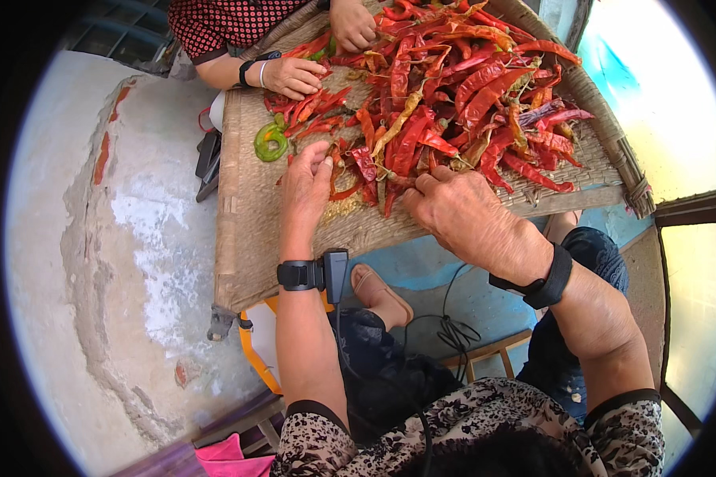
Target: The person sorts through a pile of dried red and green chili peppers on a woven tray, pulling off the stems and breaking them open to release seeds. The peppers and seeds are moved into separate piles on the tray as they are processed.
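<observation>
A heap of dried red chili peppers (477, 89) lies on a woven tray (244, 238). At the heap's near edge, my right hand (453, 208) has its fingers closed at the stem end of a chili; how firmly it grips cannot be told. My left hand (307, 182) is just left of the heap, thumb and fingers apart, beside a few chilies, and nothing is plainly held in it. Pale yellow seeds (341, 208) are scattered on the weave between my hands. Beyond my left hand lie a curled green pepper (271, 142) and a smaller pile of thin red chilies (316, 110).
Across the tray a co-worker's two hands (295, 77) rest at the chilies. A rough plastered wall (125, 238) stands at left, a bright window (662, 107) at right. Below the tray are a coiled black cable (456, 334), a wooden stool (501, 349) and a sandalled foot (382, 295).
</observation>
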### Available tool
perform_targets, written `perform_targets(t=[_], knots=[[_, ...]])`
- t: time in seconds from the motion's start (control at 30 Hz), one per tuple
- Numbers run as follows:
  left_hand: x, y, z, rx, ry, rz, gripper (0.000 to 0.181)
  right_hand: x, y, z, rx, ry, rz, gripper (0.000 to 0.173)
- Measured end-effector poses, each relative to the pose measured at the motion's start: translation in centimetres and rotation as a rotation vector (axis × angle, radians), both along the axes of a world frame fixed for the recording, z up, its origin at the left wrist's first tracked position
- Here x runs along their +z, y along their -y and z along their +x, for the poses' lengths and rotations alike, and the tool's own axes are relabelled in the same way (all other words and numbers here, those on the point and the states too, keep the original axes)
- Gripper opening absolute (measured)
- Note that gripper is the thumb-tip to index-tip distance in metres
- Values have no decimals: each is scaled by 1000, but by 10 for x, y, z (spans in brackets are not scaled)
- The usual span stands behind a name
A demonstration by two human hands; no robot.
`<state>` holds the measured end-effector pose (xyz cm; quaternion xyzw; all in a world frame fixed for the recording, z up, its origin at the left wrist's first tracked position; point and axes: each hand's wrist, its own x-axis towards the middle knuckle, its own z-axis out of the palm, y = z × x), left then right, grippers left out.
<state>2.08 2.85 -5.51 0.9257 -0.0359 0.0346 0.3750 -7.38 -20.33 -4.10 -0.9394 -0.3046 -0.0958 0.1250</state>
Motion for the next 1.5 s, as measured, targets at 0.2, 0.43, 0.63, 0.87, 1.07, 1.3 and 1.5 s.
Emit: perform_targets(t=[0.2,0.43,0.63,0.87,1.07,1.3,1.5], knots=[[2,13,2,-114,-30,300,30,-1,1,2,10,-18,15,25],[-4,7,-3,-61,-23,157,25,-2,4,1,14,-19,-6,25],[-5,-39,9,94,242,-272,26,-2,8,1,46,20,25,21],[-5,-35,1,162,247,334,25,-5,10,1,43,2,-18,19],[-22,-23,2,21,50,594,18,-1,4,-1,46,-4,-5,20],[1,-20,-6,83,32,376,15,0,6,-1,40,-9,-36,20],[11,-47,-5,297,241,397,26,-2,6,0,45,-13,-45,21]])
